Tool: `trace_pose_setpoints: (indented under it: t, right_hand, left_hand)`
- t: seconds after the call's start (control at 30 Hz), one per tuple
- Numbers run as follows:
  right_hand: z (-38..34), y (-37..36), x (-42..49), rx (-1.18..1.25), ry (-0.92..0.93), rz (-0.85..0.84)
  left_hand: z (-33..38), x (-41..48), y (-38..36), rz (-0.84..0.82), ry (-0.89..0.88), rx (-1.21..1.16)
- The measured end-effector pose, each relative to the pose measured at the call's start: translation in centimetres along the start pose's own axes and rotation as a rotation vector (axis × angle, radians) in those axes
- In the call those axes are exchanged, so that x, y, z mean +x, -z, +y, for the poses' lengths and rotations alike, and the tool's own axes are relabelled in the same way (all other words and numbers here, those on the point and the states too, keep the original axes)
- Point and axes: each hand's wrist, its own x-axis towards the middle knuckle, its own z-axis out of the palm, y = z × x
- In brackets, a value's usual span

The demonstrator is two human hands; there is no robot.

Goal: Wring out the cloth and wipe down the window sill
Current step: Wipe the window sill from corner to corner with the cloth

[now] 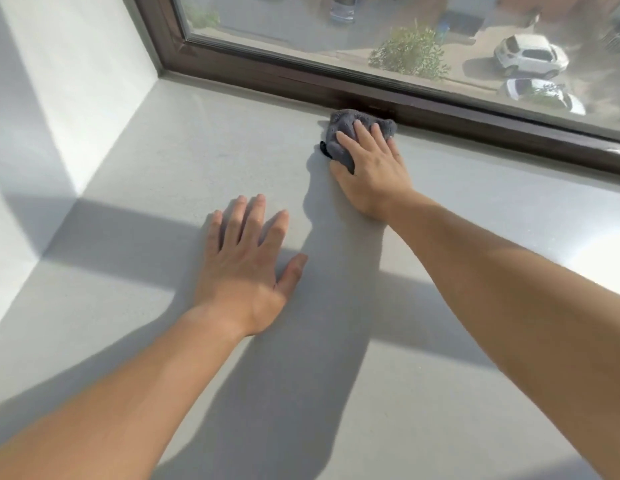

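Note:
A bunched grey cloth (343, 128) lies on the pale grey window sill (204, 133), right against the dark brown window frame (301, 76). My right hand (370, 171) lies on top of the cloth with straight fingers, pressing it flat onto the sill. My left hand (248, 268) rests palm down on the sill nearer to me, fingers spread, holding nothing. Part of the cloth is hidden under my right palm.
A white side wall (76, 81) closes the sill on the left and meets the frame at the far left corner. The glass pane (422, 39) looks out on parked cars and a bush below. Sun and shadow bands cross the sill.

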Motion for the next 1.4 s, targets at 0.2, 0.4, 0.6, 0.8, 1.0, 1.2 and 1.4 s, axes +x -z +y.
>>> trace_pose_setpoints:
  t: [0.2, 0.4, 0.6, 0.8, 1.0, 1.2, 1.4]
  right_hand:
    - [11.2, 2.9, -4.9, 0.069, -0.391, 0.101]
    - [6.3, 1.4, -3.8, 0.064, -0.226, 0.100]
    - [11.7, 2.1, -5.4, 0.058, -0.170, 0.073]
    - [8.5, 1.2, -7.7, 0.106, -0.332, 0.159]
    - [8.5, 0.6, -9.8, 0.044, -0.051, 0.048]
    - [8.9, 1.0, -12.2, 0.132, -0.474, 0.130]
    - [3.7, -0.9, -14.8, 0.066, 0.059, 0.039]
  left_hand:
    - [2.0, -1.3, 0.8, 0.015, -0.034, -0.022]
    - [7.9, -3.9, -1.1, 0.013, -0.067, -0.149]
    - [7.7, -3.8, -2.2, 0.064, -0.047, -0.084]
    - [7.1, -4.7, -2.5, 0.082, -0.050, -0.058]
    - [6.9, -5.0, -2.3, 0.073, -0.042, -0.053]
    - [6.7, -5.3, -2.6, 0.088, -0.036, -0.067]
    - [5.9, -5.2, -2.6, 0.096, -0.041, -0.063]
